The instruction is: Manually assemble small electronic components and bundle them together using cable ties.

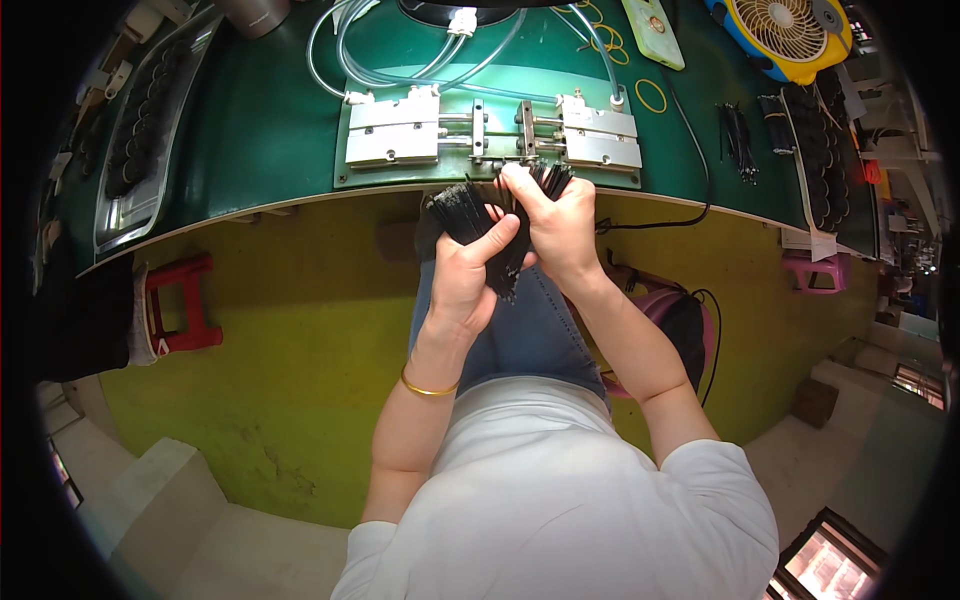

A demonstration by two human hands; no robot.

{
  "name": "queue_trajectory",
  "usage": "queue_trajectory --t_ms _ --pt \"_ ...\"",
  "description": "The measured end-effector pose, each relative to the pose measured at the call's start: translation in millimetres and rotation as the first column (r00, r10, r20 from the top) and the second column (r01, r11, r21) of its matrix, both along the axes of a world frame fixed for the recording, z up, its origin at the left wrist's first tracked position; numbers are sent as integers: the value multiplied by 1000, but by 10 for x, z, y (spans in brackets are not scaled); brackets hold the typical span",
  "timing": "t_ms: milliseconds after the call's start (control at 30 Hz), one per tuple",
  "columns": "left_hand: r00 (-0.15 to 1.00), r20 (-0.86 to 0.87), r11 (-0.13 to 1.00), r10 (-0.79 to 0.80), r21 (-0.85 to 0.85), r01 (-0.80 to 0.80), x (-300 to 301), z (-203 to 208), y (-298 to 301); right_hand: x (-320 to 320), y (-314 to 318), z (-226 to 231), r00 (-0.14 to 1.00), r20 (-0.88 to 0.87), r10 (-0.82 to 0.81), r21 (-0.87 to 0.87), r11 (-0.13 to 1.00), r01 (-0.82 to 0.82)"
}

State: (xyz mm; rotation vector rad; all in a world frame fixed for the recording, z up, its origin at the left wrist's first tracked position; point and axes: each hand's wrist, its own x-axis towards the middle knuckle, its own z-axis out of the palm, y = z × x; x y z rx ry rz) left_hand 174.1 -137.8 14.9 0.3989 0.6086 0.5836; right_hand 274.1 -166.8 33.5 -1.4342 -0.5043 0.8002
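My left hand (466, 278) is closed round a thick bundle of thin black wires (462, 212), its thumb pressed across them. The bundle slants over my lap, just off the table's near edge, its ends fanned out toward the upper left. Beside it, my right hand (566, 232) is closed on more of the black strands, which stick out past its fingers. Its thumb and fingertips reach up to the near side of a metal clamping fixture. That fixture has two silver pneumatic cylinders (394, 132) (602, 136) facing each other, with upright dark jaws (526, 128) between them.
Clear air hoses (400, 78) loop behind the fixture on the green table (265, 110). To the left lies a metal tray (160, 170) of black coils. Rightward are a yellow fan (790, 35), a green phone (655, 35), loose black wires (740, 150) and a black cable (703, 165). A red stool (185, 305) stands below.
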Motion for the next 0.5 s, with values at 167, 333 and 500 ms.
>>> queue_trajectory --t_ms 167,333,500 --pt "1000 14 1000 -14 -1 14 -23 -12 -3 1 -27 15 993 65 94 -24 995 -93" --pt "1000 9 1000 -10 27 9 -33 -42 -7 -40 -23 62 989 137 52 -7 999 -51" --pt "1000 3 1000 8 18 -8 -18 -49 -11 -18 -15 74 996 79 42 -94 995 -34"
